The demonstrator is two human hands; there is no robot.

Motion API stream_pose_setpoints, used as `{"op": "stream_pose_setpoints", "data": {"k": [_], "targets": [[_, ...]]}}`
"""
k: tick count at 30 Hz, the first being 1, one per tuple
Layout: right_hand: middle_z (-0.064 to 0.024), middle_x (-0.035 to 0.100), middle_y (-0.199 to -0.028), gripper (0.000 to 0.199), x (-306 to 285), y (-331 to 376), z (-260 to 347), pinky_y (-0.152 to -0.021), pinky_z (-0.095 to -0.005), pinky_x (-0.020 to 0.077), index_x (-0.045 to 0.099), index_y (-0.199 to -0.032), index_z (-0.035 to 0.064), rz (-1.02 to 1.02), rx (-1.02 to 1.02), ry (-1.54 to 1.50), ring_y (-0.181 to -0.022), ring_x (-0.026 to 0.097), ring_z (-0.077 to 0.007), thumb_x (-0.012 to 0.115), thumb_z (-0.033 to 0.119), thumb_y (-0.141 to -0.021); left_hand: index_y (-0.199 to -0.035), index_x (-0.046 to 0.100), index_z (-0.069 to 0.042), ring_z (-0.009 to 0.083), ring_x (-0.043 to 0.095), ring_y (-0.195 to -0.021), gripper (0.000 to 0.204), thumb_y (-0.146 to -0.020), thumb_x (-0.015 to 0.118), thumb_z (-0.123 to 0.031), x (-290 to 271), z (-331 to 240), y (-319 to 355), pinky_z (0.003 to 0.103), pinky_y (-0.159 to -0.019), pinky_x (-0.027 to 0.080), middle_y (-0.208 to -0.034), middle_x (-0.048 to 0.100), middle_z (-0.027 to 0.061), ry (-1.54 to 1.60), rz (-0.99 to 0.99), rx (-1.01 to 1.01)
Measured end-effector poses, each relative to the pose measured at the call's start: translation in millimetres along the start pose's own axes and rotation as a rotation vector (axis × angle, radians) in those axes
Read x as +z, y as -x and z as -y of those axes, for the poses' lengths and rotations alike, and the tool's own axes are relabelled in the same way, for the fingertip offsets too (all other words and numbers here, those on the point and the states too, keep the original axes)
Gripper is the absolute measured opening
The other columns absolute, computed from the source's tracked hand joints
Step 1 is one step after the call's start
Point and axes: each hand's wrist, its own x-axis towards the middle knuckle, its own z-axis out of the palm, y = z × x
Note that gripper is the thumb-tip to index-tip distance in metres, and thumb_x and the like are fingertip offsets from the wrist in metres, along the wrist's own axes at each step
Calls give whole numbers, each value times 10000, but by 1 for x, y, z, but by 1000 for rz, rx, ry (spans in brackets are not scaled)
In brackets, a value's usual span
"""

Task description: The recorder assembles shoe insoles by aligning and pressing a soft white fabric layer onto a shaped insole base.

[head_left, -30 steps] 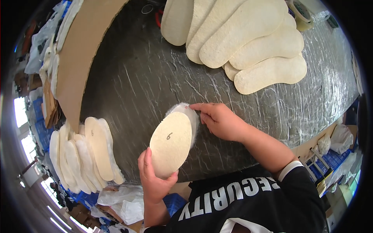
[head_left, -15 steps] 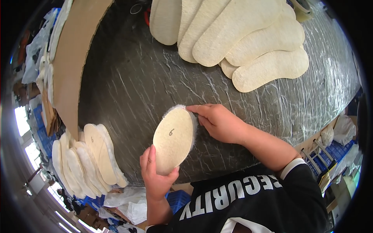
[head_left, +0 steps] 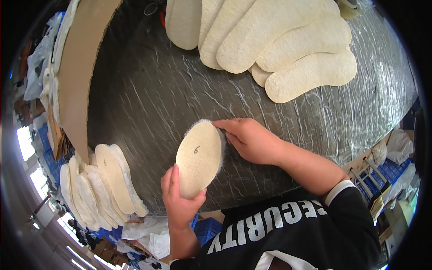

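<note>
Hands held one fleece-edged insole (head_left: pixel 199 158) between them above the near part of the table (head_left: pixel 148 94): the left hand (head_left: pixel 179 201) gripped its lower end with fingers curled around the edge, and the right hand (head_left: pixel 250 140) pinched its upper right rim with thumb and fingertips. Compared with half a second earlier, the insole kept almost the same tilt, its flat side with a handwritten mark facing up, and both hands stayed in nearly the same grip; the stacks at the far side only shifted a little in the view. Close to the left hand, a fanned row of small insoles (head_left: pixel 104 182) lay at the near left edge of the table, some of them reaching past this edge. Farther to the left, a cardboard sheet (head_left: pixel 75 78) ran along the left side. At the far side, well apart from the hands, a fan of large insoles (head_left: pixel 270 38) lay overlapped. Between this fan and the hands the dark wrinkled film on the table was bare, so a broad open area remained in the middle. Blue crates (head_left: pixel 391 173) stood below the right edge.
</note>
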Motion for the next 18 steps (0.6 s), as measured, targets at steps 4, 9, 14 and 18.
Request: {"op": "stream_pose_setpoints", "data": {"k": [4, 9, 14, 18], "targets": [[-263, 624, -951, 359, 0, -1, 2, -786, -428, 483, 547, -1205, -39, 7, 12, 6, -897, 603, -418, 502, -33, -849, -1321, 465, 30, 345, 530, -1098, 851, -553, 807, -102, 0, 0, 1, 419, -923, 459, -1239, 509, 189, -16, 17, -24], [-295, 624, -1011, 327, -4, -2, 8, -869, -445, 479, 570, -1157, -83, 26, 57, 16, -977, 599, -428, 460, 1, -861, -1326, 463, 23, 342, 526, -1119, 866, -550, 824, -112, 2, -1, 0, 413, -936, 455, -1257, 501, 184, -1, 29, -59], [-296, 625, -1009, 323, -4, -3, 8, -869, -442, 480, 572, -1153, -84, 38, 79, 8, -978, 601, -424, 463, 3, -862, -1338, 455, 18, 337, 522, -1135, 881, -558, 841, -123, 5, -2, 0, 407, -949, 450, -1269, 493, 184, 2, 48, -92], [-261, 632, -989, 341, -4, 0, 5, -800, -418, 488, 553, -1196, -54, 41, 71, 7, -905, 611, -410, 496, -22, -861, -1345, 447, 16, 338, 521, -1138, 889, -568, 852, -134, 8, -3, 1, 406, -952, 449, -1276, 489, 184, -7, 56, -83]]}}
